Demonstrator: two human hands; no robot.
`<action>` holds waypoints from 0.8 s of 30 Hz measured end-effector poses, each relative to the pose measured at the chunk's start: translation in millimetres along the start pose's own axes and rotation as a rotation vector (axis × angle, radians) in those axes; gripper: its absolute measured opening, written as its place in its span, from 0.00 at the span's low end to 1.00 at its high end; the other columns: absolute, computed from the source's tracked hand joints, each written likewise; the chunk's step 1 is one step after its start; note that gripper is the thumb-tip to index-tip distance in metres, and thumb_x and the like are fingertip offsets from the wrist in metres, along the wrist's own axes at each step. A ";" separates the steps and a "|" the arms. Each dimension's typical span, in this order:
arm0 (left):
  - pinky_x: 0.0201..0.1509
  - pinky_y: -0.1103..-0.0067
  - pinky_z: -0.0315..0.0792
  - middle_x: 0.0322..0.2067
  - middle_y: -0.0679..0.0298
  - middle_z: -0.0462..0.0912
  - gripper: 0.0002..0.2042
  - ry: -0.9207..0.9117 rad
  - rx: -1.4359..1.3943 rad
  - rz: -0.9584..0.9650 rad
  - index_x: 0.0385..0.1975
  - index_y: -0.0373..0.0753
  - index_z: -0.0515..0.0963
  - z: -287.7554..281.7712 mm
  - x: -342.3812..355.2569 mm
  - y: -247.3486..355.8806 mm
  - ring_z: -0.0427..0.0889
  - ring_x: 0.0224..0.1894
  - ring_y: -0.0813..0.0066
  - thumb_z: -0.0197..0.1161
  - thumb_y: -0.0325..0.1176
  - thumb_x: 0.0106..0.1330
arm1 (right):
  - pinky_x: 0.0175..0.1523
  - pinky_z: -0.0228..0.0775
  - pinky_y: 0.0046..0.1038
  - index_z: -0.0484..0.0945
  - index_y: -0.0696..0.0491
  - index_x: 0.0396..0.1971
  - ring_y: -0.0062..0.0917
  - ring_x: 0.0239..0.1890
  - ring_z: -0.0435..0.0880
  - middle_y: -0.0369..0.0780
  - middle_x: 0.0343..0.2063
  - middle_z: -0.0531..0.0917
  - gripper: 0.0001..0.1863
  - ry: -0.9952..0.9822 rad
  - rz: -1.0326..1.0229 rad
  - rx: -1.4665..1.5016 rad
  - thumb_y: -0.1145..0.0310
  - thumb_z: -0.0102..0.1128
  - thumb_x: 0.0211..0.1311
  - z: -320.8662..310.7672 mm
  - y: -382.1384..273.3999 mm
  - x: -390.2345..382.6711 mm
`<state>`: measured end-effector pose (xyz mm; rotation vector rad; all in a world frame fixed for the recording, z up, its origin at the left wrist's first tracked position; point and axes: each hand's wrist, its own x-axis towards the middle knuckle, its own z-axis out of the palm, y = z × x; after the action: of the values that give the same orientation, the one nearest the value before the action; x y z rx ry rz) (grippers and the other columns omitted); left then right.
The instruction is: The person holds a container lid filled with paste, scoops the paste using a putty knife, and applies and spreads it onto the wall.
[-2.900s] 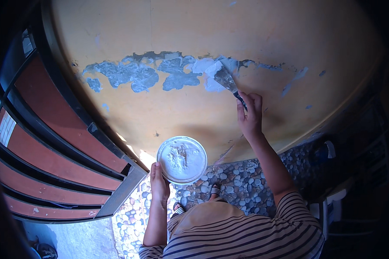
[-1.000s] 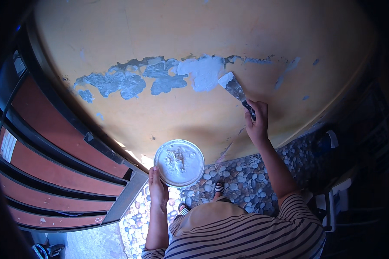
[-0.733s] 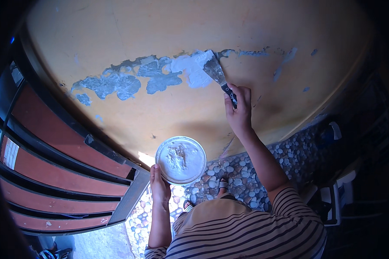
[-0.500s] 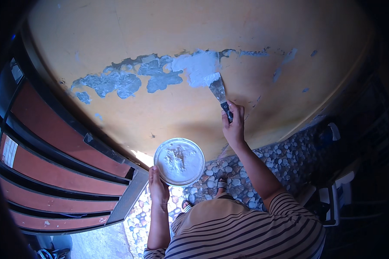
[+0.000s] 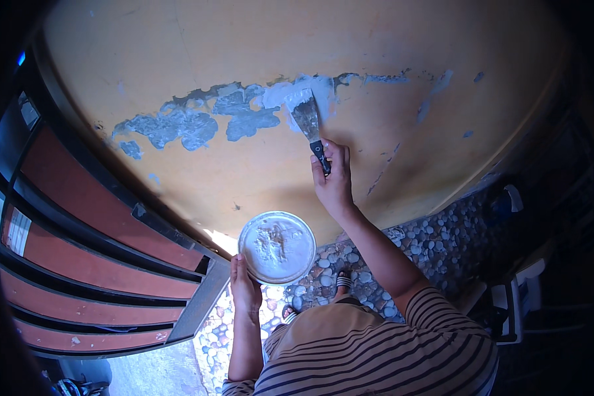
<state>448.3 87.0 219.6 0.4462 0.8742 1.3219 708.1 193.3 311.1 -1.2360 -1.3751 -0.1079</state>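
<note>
My right hand [image 5: 334, 178] grips the black handle of a putty knife [image 5: 307, 119]. Its wide metal blade lies against a smear of wet white putty [image 5: 323, 89] on the yellow wall [image 5: 244, 178]. Some putty sits on the blade's tip. To the left of the smear, bare grey patches [image 5: 178, 125] show where paint has come off. Lower down, my left hand [image 5: 244, 284] is closed on the rim of a round tub of white putty [image 5: 277, 247], its surface rough and stirred up in the middle. The underside of the tub is hidden.
A gate or door with reddish panels and dark bars [image 5: 105, 244] stands close on my left. Below lies a floor with a pebble pattern [image 5: 317, 280]. White-edged objects [image 5: 508, 310], hard to make out, stand in shadow at the right. More peeled spots [image 5: 435, 92] mark the wall.
My right hand has moved the putty knife left and up across the white smear. The left hand and the tub have stayed nearly in place.
</note>
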 end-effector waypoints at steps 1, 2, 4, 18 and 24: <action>0.61 0.72 0.73 0.51 0.59 0.80 0.14 -0.002 -0.013 -0.010 0.55 0.35 0.73 -3.8 -0.3 1.7 0.80 0.55 0.70 0.52 0.38 0.79 | 0.49 0.73 0.37 0.68 0.56 0.58 0.38 0.43 0.74 0.46 0.42 0.70 0.22 -0.004 0.005 0.001 0.78 0.60 0.64 5.7 3.2 -8.3; 0.61 0.72 0.73 0.51 0.59 0.80 0.14 0.000 -0.014 -0.008 0.55 0.35 0.73 -4.9 -0.2 3.9 0.80 0.55 0.70 0.52 0.38 0.79 | 0.49 0.72 0.37 0.69 0.56 0.58 0.37 0.43 0.74 0.46 0.42 0.70 0.22 -0.013 0.022 -0.004 0.78 0.61 0.64 8.5 7.9 -18.3; 0.48 0.76 0.79 0.43 0.64 0.81 0.11 0.042 0.022 0.004 0.49 0.40 0.72 -6.2 0.5 8.7 0.82 0.46 0.75 0.51 0.40 0.79 | 0.49 0.72 0.37 0.69 0.56 0.57 0.37 0.43 0.74 0.46 0.42 0.70 0.22 -0.018 0.034 -0.007 0.78 0.61 0.64 14.1 19.8 -40.7; 0.53 0.75 0.77 0.47 0.62 0.81 0.13 0.018 0.018 0.030 0.53 0.38 0.72 -10.8 5.3 -7.0 0.81 0.50 0.74 0.52 0.40 0.79 | 0.50 0.71 0.36 0.70 0.56 0.57 0.35 0.42 0.74 0.45 0.41 0.71 0.21 0.017 0.016 0.034 0.76 0.61 0.65 25.2 21.5 -20.4; 0.54 0.76 0.77 0.47 0.62 0.81 0.13 0.030 0.025 0.010 0.52 0.37 0.72 8.9 1.0 -16.1 0.81 0.49 0.74 0.52 0.40 0.79 | 0.49 0.72 0.31 0.71 0.56 0.57 0.31 0.44 0.74 0.42 0.41 0.71 0.21 0.003 0.089 0.012 0.77 0.62 0.64 -4.8 68.0 -69.5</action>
<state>465.5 85.9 213.1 0.4516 0.9151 1.3310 737.9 178.9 219.5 -1.2841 -1.3140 -0.0396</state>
